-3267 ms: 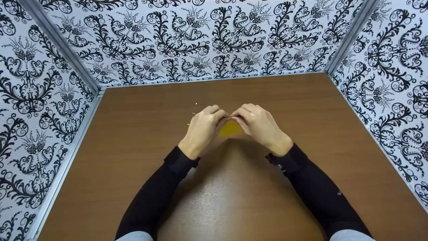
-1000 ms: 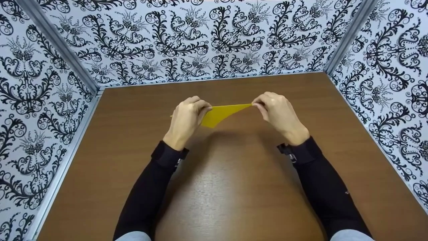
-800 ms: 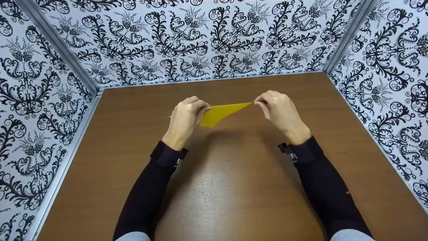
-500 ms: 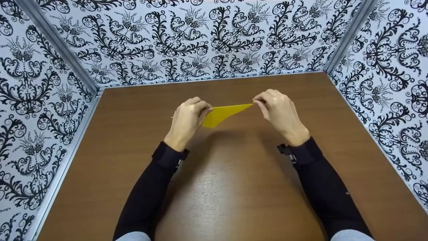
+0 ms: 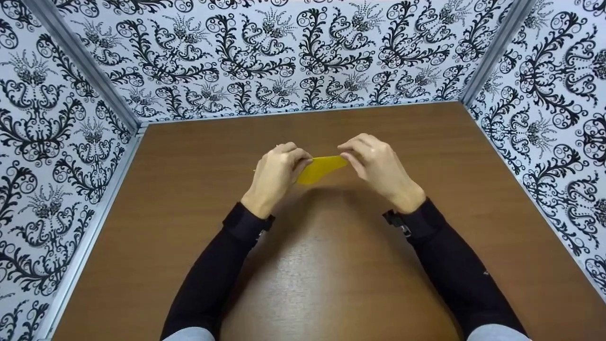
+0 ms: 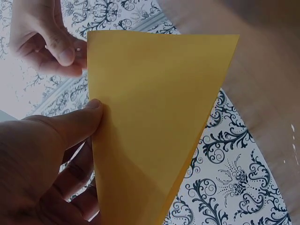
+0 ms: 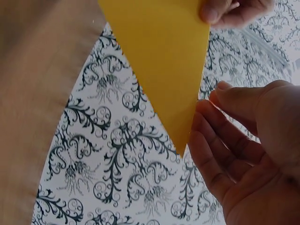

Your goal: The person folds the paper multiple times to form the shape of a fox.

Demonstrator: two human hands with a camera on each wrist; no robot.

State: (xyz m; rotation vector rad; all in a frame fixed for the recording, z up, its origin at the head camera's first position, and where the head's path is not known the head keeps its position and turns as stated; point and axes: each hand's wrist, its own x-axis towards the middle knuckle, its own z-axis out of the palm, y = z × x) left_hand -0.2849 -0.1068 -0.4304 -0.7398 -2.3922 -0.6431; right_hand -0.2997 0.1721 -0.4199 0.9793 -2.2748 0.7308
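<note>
A yellow piece of folded paper (image 5: 322, 169) is held above the table between my hands. It looks like a tapering wedge in both wrist views, with a doubled edge along one side in the left wrist view. My left hand (image 5: 277, 173) pinches its upper edge, the thumb lying on the near face and the other fingers behind. At the paper's right end is my right hand (image 5: 378, 163). In the right wrist view its loosely bent fingers (image 7: 208, 136) touch or nearly touch the paper's edge, while the thumb stands off the sheet.
Brown table (image 5: 303, 284) lies beneath, with small pale specks (image 6: 294, 140) on it in the left wrist view. White walls (image 5: 303, 57) with black scrollwork and grey metal corner posts (image 5: 497, 52) enclose the back and sides.
My hands drew apart with the paper stretched between them, and now stand closer together again. The right hand has come left and down, off the paper's pointed tip. My left hand kept its pinch.
</note>
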